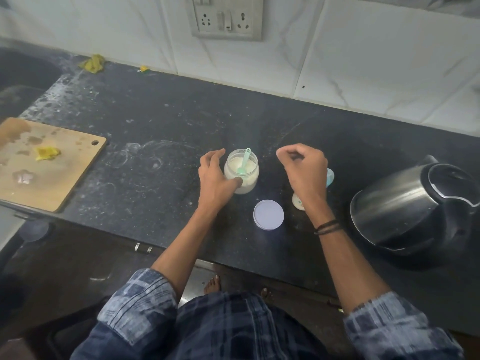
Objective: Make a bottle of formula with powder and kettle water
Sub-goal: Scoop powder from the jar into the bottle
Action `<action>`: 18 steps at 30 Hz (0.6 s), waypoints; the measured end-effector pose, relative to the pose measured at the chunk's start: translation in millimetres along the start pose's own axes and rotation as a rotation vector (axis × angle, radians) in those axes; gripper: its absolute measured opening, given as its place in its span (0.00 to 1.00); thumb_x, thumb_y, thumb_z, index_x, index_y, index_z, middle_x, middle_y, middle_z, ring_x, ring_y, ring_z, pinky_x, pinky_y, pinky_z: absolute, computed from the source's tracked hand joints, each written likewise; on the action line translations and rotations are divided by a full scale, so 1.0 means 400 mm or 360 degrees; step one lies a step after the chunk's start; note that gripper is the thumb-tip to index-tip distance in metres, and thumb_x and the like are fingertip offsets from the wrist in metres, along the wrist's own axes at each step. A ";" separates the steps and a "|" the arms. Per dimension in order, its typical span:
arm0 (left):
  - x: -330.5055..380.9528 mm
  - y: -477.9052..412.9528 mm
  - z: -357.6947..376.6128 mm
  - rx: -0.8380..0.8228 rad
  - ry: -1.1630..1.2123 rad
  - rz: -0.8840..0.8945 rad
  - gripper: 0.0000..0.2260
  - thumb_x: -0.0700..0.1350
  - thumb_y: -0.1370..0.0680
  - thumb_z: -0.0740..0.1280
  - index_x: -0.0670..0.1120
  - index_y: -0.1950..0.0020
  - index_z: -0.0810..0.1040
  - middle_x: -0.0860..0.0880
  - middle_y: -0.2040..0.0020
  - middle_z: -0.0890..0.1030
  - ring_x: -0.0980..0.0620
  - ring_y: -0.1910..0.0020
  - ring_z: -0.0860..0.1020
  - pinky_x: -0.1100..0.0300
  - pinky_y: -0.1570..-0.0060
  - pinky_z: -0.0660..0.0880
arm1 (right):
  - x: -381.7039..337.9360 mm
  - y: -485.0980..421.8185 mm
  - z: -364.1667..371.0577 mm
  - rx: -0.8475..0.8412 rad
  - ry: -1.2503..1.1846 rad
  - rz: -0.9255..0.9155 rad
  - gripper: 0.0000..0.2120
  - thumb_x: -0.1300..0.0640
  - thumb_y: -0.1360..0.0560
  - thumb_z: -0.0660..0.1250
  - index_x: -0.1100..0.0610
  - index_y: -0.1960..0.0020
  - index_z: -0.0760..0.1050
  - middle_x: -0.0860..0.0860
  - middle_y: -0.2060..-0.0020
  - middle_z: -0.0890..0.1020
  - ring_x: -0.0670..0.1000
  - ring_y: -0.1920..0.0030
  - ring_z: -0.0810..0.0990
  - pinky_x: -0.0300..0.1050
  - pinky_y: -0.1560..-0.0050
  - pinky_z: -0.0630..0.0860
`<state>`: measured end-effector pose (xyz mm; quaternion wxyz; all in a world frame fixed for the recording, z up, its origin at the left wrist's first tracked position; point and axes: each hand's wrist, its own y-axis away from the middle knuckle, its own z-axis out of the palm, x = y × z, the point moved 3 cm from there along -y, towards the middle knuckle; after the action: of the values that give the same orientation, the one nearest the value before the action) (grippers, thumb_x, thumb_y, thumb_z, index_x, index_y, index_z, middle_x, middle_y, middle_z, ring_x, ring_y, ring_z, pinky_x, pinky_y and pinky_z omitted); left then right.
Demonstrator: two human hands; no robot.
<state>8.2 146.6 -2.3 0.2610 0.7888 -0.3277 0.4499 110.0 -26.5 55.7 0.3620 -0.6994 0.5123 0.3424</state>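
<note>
An open clear jar of white powder (241, 175) stands on the dark counter (155, 183), with a pale green scoop (244, 162) stuck in the powder. My left hand (216, 178) holds the jar's left side, thumb on its front. My right hand (304, 172) hovers to the jar's right, fingers loosely curled and holding nothing. Under that hand stands the baby bottle (298, 202), mostly hidden, its blue part (330, 177) showing past the hand. The jar's round white lid (268, 214) lies flat nearer me. A steel kettle (405, 206) with a black lid stands at the right.
A wooden cutting board (46, 167) with yellow scraps lies at the left edge. More yellow scraps (93, 63) sit by the tiled wall. A socket panel (227, 18) is on the wall. My bare feet show below the counter's front edge.
</note>
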 end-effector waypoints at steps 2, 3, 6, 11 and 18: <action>0.011 0.006 0.001 0.0037 0.0045 0.0038 0.35 0.36 0.31 0.73 0.47 0.25 0.68 0.51 0.29 0.64 0.48 0.30 0.65 0.50 0.28 0.68 | 0.013 0.024 -0.025 -0.0019 0.0016 -0.0009 0.04 0.56 0.25 0.73 0.55 0.55 0.86 0.44 0.61 0.86 0.41 0.60 0.83 0.31 0.58 0.76; 0.015 0.010 0.002 0.0061 0.0070 0.0058 0.34 0.36 0.31 0.72 0.47 0.25 0.69 0.51 0.30 0.64 0.47 0.30 0.66 0.48 0.29 0.68 | 0.022 0.039 -0.032 -0.0059 0.0030 -0.0010 0.03 0.57 0.25 0.73 0.55 0.54 0.86 0.44 0.61 0.86 0.41 0.60 0.83 0.29 0.59 0.74; 0.028 0.024 0.002 0.0175 0.0125 0.0118 0.32 0.40 0.33 0.69 0.48 0.28 0.71 0.51 0.32 0.66 0.46 0.33 0.68 0.46 0.32 0.71 | 0.053 0.096 -0.025 -0.0293 0.0182 -0.0005 0.02 0.56 0.26 0.76 0.53 0.53 0.85 0.44 0.59 0.84 0.40 0.62 0.81 0.26 0.60 0.72; 0.067 0.073 0.020 0.0391 0.0116 0.0376 0.24 0.39 0.32 0.67 0.51 0.36 0.75 0.53 0.36 0.69 0.51 0.39 0.66 0.49 0.37 0.71 | 0.130 0.192 0.000 -0.0493 0.0404 0.0026 0.06 0.55 0.26 0.76 0.54 0.49 0.85 0.46 0.55 0.85 0.41 0.62 0.79 0.40 0.56 0.77; 0.129 0.144 0.124 0.0218 -0.0001 0.0718 0.19 0.34 0.32 0.66 0.45 0.41 0.79 0.56 0.40 0.72 0.59 0.41 0.66 0.68 0.37 0.63 | 0.243 0.282 -0.069 -0.0409 0.0327 0.0260 0.04 0.55 0.27 0.77 0.49 0.54 0.85 0.42 0.60 0.84 0.37 0.62 0.80 0.38 0.57 0.76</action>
<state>11.2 59.3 27.1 0.0996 0.7115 -0.4646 0.5177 27.7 -119.7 -30.6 0.1863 -0.7274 0.5537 0.3601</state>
